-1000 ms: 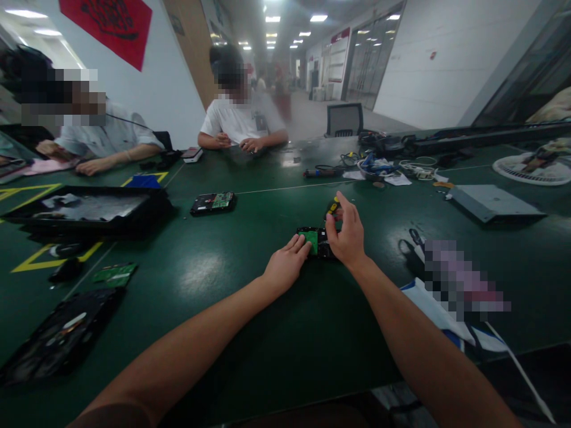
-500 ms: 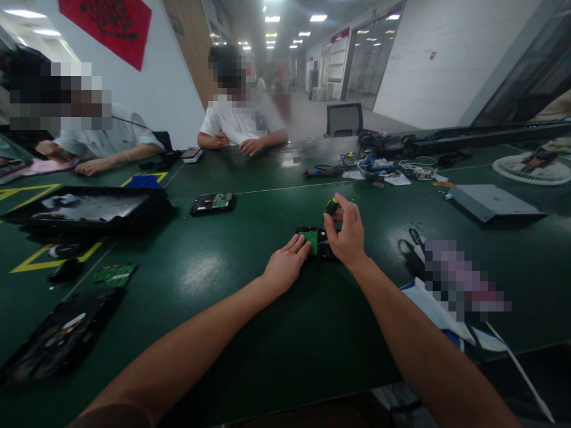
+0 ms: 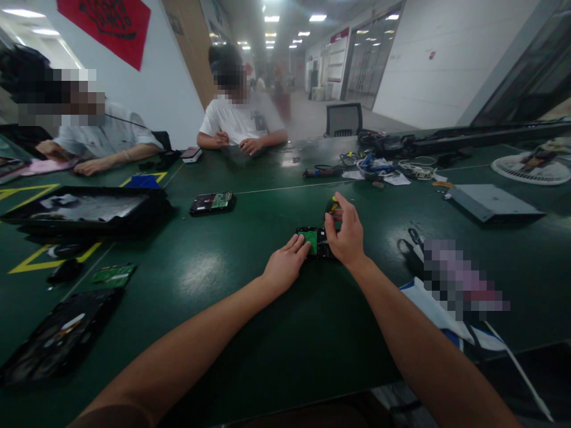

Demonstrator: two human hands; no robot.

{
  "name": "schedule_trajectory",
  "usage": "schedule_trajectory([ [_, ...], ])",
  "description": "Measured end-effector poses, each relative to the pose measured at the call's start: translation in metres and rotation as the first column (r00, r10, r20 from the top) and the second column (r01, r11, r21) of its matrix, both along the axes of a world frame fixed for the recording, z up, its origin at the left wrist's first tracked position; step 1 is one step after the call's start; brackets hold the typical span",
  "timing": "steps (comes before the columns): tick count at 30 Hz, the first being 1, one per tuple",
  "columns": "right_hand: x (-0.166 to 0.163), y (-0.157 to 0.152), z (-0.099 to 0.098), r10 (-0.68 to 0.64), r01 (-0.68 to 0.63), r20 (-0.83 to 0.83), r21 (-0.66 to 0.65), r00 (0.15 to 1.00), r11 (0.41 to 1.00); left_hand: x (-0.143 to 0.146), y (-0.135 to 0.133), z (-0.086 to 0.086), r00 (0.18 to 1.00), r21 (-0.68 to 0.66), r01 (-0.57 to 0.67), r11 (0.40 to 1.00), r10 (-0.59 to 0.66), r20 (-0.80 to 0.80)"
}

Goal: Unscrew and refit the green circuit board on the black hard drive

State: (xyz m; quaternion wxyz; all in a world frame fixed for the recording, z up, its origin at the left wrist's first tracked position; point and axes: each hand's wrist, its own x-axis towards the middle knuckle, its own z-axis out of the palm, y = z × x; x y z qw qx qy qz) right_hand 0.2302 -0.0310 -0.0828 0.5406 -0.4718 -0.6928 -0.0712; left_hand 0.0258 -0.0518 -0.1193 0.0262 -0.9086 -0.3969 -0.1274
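Note:
A black hard drive with a green circuit board (image 3: pixel 313 239) lies on the green table in front of me. My left hand (image 3: pixel 288 261) grips its left end, fingers pressed over the board's edge. Above the right end, my right hand (image 3: pixel 347 232) pinches a small yellow-and-black screwdriver (image 3: pixel 333 205), held roughly upright. The screwdriver's tip and the drive's right end are hidden behind my fingers. Farther off to the left lies another drive with a green board (image 3: pixel 213 203), touched by neither hand.
A black open case (image 3: pixel 89 208) stands at left. Nearer are a loose green board (image 3: pixel 114 275) and a dark opened casing (image 3: pixel 62 333). A grey metal box (image 3: pixel 494 202) and tangled cables (image 3: pixel 379 165) lie at right. Two people sit across the table.
The screwdriver's handle has turned slightly between my right fingers, which have shifted a little. My left hand and the hard drive stay where they were.

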Motion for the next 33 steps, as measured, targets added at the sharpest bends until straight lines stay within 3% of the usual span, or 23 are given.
schedule_trajectory([
  [33,-0.0006,0.0000,-0.0008,-0.007,0.007,-0.022,-0.004,1.000,1.000,-0.0003,0.0006,-0.0012,1.000,0.003,0.010,1.000,-0.010,0.019],
])
